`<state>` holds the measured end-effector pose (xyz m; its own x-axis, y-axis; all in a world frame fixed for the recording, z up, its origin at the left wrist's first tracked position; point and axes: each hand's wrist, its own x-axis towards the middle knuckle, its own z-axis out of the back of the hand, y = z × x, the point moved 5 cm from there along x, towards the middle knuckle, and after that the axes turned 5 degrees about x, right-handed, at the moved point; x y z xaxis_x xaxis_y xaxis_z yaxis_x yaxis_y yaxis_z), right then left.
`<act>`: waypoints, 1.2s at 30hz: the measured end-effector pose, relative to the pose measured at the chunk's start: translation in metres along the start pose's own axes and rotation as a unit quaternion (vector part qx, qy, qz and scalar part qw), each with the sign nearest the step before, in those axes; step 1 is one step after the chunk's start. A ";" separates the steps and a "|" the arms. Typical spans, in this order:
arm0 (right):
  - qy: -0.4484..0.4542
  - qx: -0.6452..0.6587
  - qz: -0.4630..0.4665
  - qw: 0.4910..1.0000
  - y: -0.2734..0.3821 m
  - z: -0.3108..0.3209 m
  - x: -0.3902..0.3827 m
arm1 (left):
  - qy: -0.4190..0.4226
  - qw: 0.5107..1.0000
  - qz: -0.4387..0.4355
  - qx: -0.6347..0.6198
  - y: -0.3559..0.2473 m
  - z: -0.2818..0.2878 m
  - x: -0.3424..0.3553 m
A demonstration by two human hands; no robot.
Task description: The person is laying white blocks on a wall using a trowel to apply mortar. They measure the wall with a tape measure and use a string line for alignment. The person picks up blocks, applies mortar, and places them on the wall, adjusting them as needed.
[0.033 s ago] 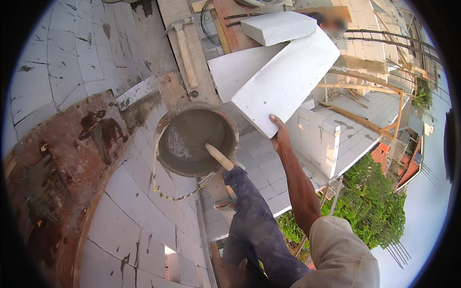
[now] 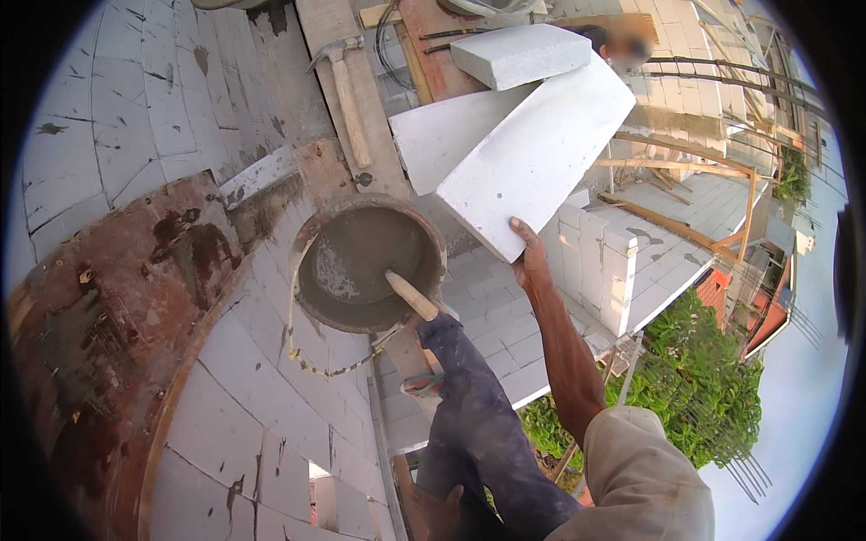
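My right hand (image 2: 529, 252) grips the near corner of a long white block (image 2: 541, 153), thumb on its upper face and fingers underneath. The block lies tilted across another white block (image 2: 460, 122), and a shorter white block (image 2: 521, 56) is beside its far end. Left of my right hand stands a round bucket (image 2: 437, 236) of wet grey mortar (image 2: 374, 239). A wooden handle (image 2: 411, 294) sticks out of it toward my knee; what it belongs to is hidden. My left hand (image 2: 440, 512) is low by my dark trousers, in shadow, its fingers unclear.
A claw hammer (image 2: 350, 104) lies on a plank beyond the bucket. A stained brown board (image 2: 117, 261) curves along the left. White block walls (image 2: 595, 266) and a drop with green trees (image 2: 672, 379) are at the right. Another person (image 2: 622, 43) is at the far side.
The long block and my right hand have shifted very slightly. My hand still grips the same corner. The bucket and handle have not moved.
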<state>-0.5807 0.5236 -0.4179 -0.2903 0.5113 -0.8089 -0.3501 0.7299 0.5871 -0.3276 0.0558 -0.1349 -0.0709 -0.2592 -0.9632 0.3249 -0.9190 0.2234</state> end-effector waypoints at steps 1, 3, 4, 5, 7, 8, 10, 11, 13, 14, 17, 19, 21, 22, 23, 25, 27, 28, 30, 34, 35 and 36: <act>-0.004 -0.007 -0.001 1.000 0.012 0.001 -0.010 | 0.009 0.999 0.011 -0.046 -0.006 0.012 -0.003; -0.009 -0.017 -0.004 1.000 0.031 -0.001 -0.026 | 0.023 0.990 0.035 -0.138 -0.017 0.033 -0.006; -0.014 -0.022 0.016 1.000 0.043 0.004 -0.030 | 0.018 0.991 0.022 -0.132 -0.011 0.027 -0.005; -0.020 -0.024 0.035 0.999 0.049 0.015 -0.029 | 0.012 0.992 0.009 -0.124 0.002 0.013 0.002; -0.026 -0.035 0.050 0.998 0.064 0.020 -0.034 | -0.005 0.994 -0.014 -0.112 0.024 -0.017 0.015; -0.028 -0.043 0.046 0.998 0.075 0.013 -0.043 | -0.015 0.994 -0.026 -0.106 0.032 -0.031 0.020; -0.059 -0.048 0.046 0.996 0.086 0.008 -0.051 | -0.016 0.994 -0.023 -0.104 0.036 -0.033 0.019; -0.084 -0.096 0.064 0.990 0.084 0.007 -0.048 | -0.012 0.993 -0.003 -0.115 0.026 -0.024 0.014; -0.137 -0.190 0.098 0.967 0.068 0.005 -0.038 | -0.009 0.990 -0.007 -0.142 0.004 0.000 0.003; -0.122 -0.178 0.129 0.968 0.058 -0.005 -0.039 | -0.012 0.987 -0.030 -0.158 -0.001 0.013 0.000; -0.230 -0.270 0.166 0.920 0.038 -0.002 -0.033 | -0.002 0.985 -0.038 -0.168 -0.009 0.030 -0.001; -0.232 -0.325 0.181 0.899 0.038 -0.011 -0.038 | 0.009 0.987 -0.008 -0.158 -0.013 0.031 -0.006; -0.274 -0.361 0.195 0.870 0.030 -0.011 -0.038 | 0.013 0.990 0.033 -0.139 -0.016 0.034 -0.009; -0.280 -0.379 0.182 0.863 0.026 -0.012 -0.038 | 0.008 0.990 0.024 -0.141 -0.015 0.034 -0.009; -0.286 -0.393 0.170 0.857 0.021 -0.018 -0.036 | 0.000 0.990 0.014 -0.143 -0.013 0.034 -0.006; -0.299 -0.406 0.161 0.848 0.012 -0.032 -0.035 | -0.014 0.990 -0.006 -0.141 -0.005 0.030 0.000; -0.313 -0.404 0.164 0.844 0.008 -0.053 -0.038 | -0.025 0.991 -0.025 -0.133 0.007 0.021 0.008; -0.316 -0.413 0.156 0.840 0.005 -0.056 -0.034 | -0.028 0.991 -0.027 -0.128 0.008 0.020 0.007; -0.322 -0.431 0.140 0.831 0.003 -0.061 -0.025 | -0.035 0.992 -0.031 -0.119 0.010 0.020 0.008; -0.287 -0.409 0.225 0.836 0.051 -0.075 -0.002 | -0.041 0.990 -0.037 -0.127 0.012 0.017 0.010; -0.256 -0.390 0.246 0.850 0.077 -0.069 0.015 | -0.041 0.990 -0.043 -0.125 0.014 0.019 0.014; -0.224 -0.371 0.266 0.861 0.100 -0.068 0.029 | -0.042 0.990 -0.050 -0.124 0.016 0.023 0.018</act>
<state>-0.6846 0.5803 -0.3800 -0.2705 0.9292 -0.2518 -0.7942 -0.0675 0.6039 -0.3450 0.0296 -0.1453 -0.1890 -0.2041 -0.9605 0.5328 -0.8430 0.0743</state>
